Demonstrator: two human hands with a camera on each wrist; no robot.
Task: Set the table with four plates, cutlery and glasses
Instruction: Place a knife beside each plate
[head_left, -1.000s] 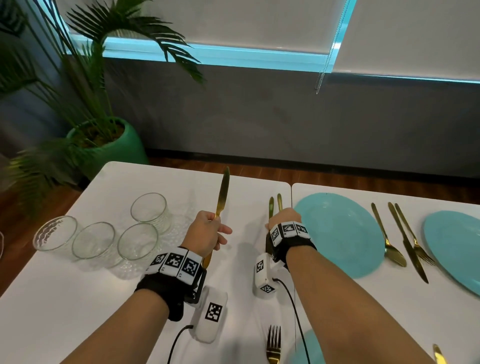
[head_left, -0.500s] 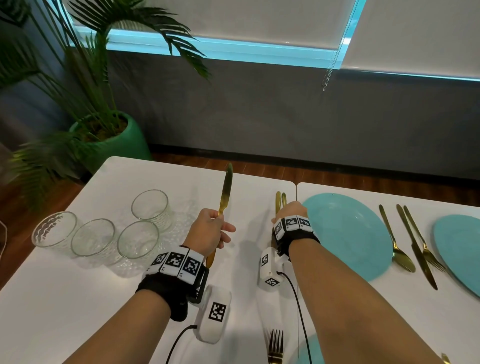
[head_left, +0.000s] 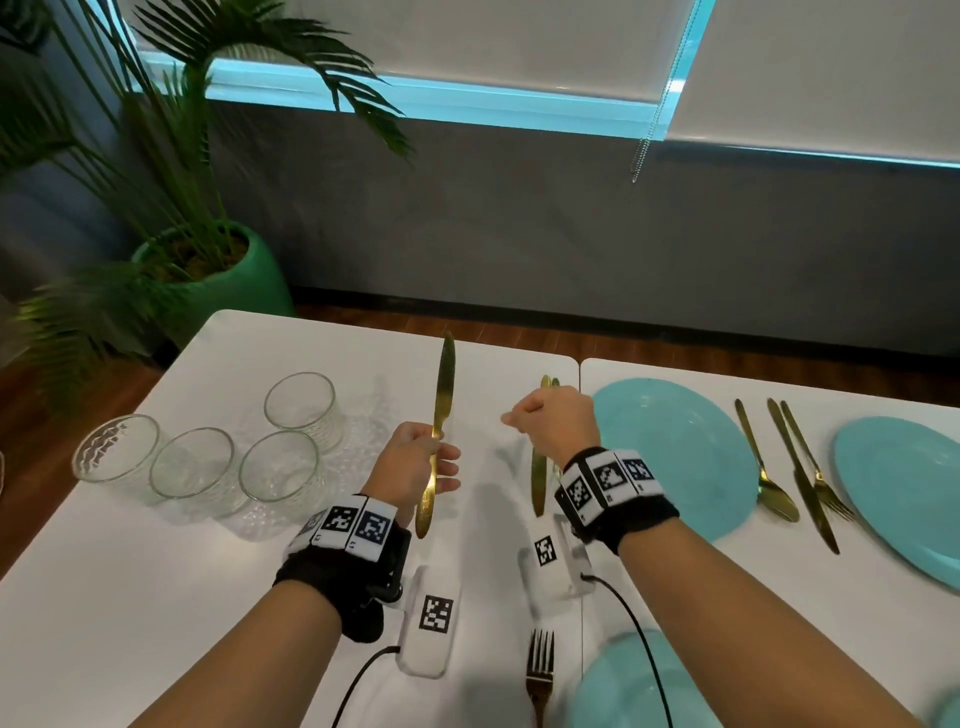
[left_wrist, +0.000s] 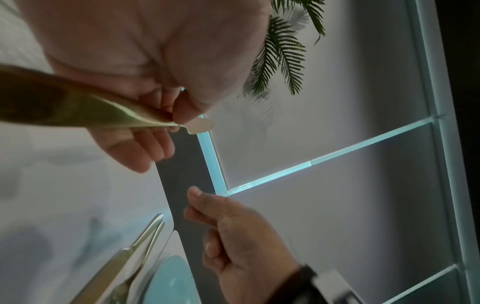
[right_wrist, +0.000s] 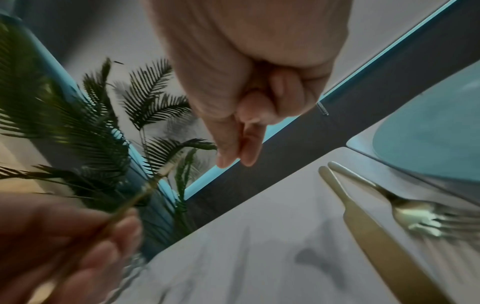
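Four glasses (head_left: 228, 457) wait unplaced while my left hand (head_left: 410, 462) grips a knife (head_left: 439, 431), right hand (head_left: 558, 423) curled empty.

— What do we have around us besides the setting itself?

— We see a palm plant (head_left: 171, 156) at the left, standing in a green pot (head_left: 228, 291) on the wooden floor (head_left: 675, 340), just beyond the far left corner of the white table (head_left: 130, 597).

— And behind it?

— We face a grey wall (head_left: 571, 234), and above it white roller blinds (head_left: 467, 47) with a strip of blue light along their lower edge. A beaded blind chain (head_left: 641, 156) hangs down over the wall.

— Anything from the wrist views?

— We make out the palm fronds against the blinds again.
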